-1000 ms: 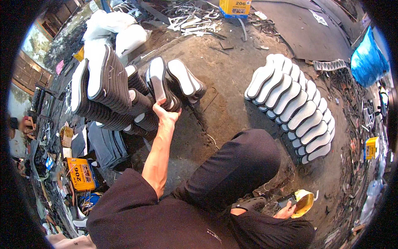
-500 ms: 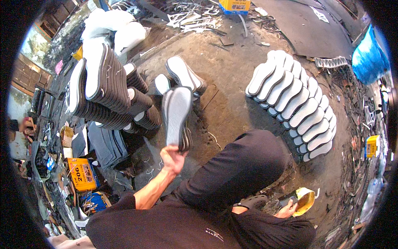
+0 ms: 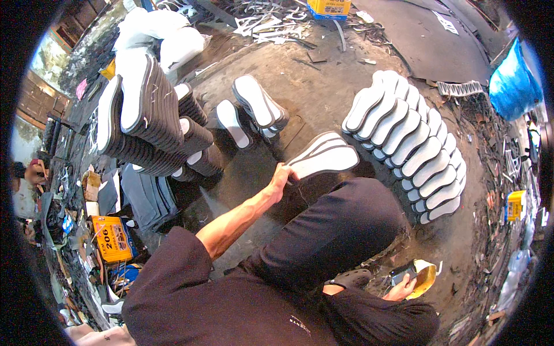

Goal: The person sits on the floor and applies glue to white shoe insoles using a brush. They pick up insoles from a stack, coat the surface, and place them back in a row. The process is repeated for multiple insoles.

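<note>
Left hand pinching pair of white-faced shoe soles, now carried away from dark stack toward fanned row on floor. Right hand low beside knee, closed around small yellow object. Transfer nearly complete, I judge.

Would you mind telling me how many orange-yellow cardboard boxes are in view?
3: one orange-yellow box lies at the lower left beside the dark sheets, another box sits at the top edge, and a third box is at the far right. Clutter may hide others.
</note>
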Available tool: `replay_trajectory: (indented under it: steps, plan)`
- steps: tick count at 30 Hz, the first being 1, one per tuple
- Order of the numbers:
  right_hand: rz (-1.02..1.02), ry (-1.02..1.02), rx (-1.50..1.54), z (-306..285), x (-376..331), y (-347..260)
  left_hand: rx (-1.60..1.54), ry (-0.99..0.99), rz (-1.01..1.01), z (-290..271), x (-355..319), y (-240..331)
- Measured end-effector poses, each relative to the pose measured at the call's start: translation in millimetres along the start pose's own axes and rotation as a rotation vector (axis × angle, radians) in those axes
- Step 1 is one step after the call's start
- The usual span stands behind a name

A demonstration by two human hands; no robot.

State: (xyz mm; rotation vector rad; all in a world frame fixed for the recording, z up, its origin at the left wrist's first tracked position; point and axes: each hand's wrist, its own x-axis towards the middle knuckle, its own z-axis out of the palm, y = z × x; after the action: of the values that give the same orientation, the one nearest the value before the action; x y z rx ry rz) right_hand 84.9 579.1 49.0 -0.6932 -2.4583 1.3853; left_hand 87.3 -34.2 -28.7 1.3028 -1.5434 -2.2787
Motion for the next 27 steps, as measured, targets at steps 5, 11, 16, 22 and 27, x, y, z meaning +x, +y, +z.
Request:
replay_trajectory:
  steps: [5,11,16,22,27]
  plan:
    - [-0.050,0.080,-0.180,-19,3,9,0.524,0.289,0.292,20,6,16]
    - [0.052,0.019,-0.080,-23,-2,3,0.796,0.364,0.836,3,-36,25]
    - [0.084,0.046,-0.091,-9,-7,-7,0.472,1.120,0.553,-70,57,37]
    - [0.051,0.057,-0.155,-26,2,-12,0.292,1.048,-0.357,-92,182,56]
    - [0.046,-0.014,-0.169,-21,1,13,0.000,1.243,-0.215,-150,228,80]
